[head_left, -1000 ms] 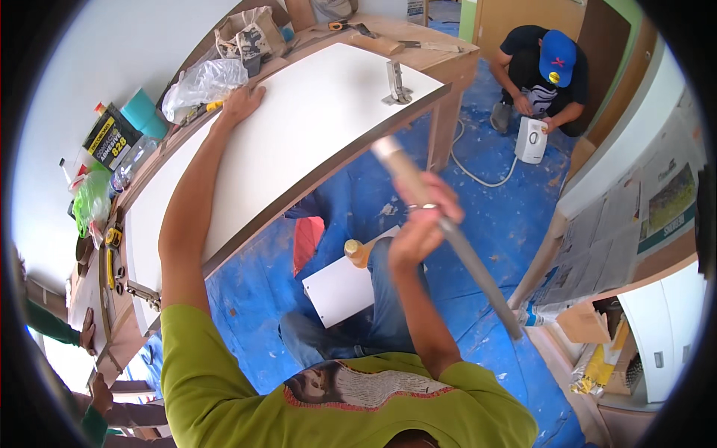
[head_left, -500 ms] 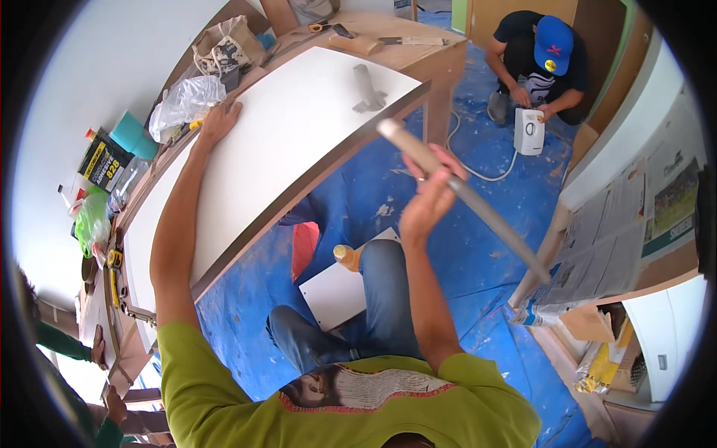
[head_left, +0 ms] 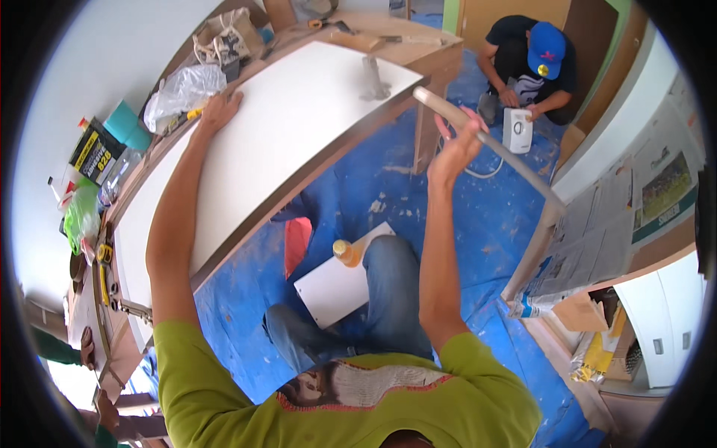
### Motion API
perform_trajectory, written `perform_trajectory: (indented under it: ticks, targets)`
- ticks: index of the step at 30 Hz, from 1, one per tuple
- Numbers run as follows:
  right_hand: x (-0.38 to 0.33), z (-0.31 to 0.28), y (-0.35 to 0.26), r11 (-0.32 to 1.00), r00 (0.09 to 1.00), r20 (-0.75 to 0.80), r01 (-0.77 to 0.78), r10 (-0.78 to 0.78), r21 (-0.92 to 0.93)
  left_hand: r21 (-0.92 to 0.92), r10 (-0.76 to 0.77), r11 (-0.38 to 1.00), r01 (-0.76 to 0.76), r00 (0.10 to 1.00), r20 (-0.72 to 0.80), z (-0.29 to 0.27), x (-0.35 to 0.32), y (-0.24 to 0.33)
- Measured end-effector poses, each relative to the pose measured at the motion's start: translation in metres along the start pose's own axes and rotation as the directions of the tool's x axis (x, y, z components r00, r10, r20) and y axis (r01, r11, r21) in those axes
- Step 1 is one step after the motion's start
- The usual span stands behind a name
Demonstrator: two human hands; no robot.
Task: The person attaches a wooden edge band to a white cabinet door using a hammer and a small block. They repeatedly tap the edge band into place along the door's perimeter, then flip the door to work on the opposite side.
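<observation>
White panel [head_left: 299,127] on wooden workbench [head_left: 429,54] | left hand [head_left: 219,113] unclenched at its far edge | right hand [head_left: 457,149] grasping long tool [head_left: 523,166] near panel's right corner | blue sheeting [head_left: 478,257] underfoot

wooden desk [head_left: 420,54] | on top: white panel [head_left: 276,142], clear plastic bag [head_left: 183,93], yellow tape measure [head_left: 104,253] | blue floor sheet [head_left: 358,179]: white board [head_left: 328,295]

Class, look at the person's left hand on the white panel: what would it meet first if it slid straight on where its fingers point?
The left hand would most likely meet the right end of the clear plastic bag first, though depth is unclear from this view.
</observation>
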State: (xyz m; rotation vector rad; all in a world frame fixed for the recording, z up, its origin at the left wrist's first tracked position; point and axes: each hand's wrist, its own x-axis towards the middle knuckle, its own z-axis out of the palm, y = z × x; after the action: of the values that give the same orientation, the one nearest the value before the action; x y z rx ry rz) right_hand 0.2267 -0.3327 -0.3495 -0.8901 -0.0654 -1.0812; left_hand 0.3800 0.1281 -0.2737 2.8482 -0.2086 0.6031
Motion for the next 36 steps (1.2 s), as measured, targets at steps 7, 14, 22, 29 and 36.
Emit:
perform_trajectory:
  ticks: [7,14,22,29,36]
  targets:
    - [0.019,0.000,0.017,0.996,0.994,0.068,-0.090,0.089,0.014,0.018,0.006,1.000,-0.006,1.000,0.006,0.014,0.007,-0.003]
    - [0.008,-0.003,0.021,0.999,0.997,0.079,0.017,-0.020,0.030,0.151,0.109,0.983,-0.102,0.994,-0.033,0.007,0.023,-0.017]
    - [-0.115,0.033,-0.074,0.996,0.998,0.035,0.057,-0.055,-0.062,0.158,0.089,0.976,-0.147,0.942,0.324,-0.045,-0.024,-0.007]
    - [-0.268,0.063,-0.107,0.999,0.976,0.215,-0.030,0.037,-0.038,0.271,0.056,0.932,-0.240,0.835,0.548,-0.145,-0.087,-0.046]
    - [-0.267,0.057,-0.160,0.993,0.993,-0.010,0.120,-0.120,0.014,0.203,0.032,0.972,-0.116,0.927,0.373,-0.171,-0.183,-0.207]
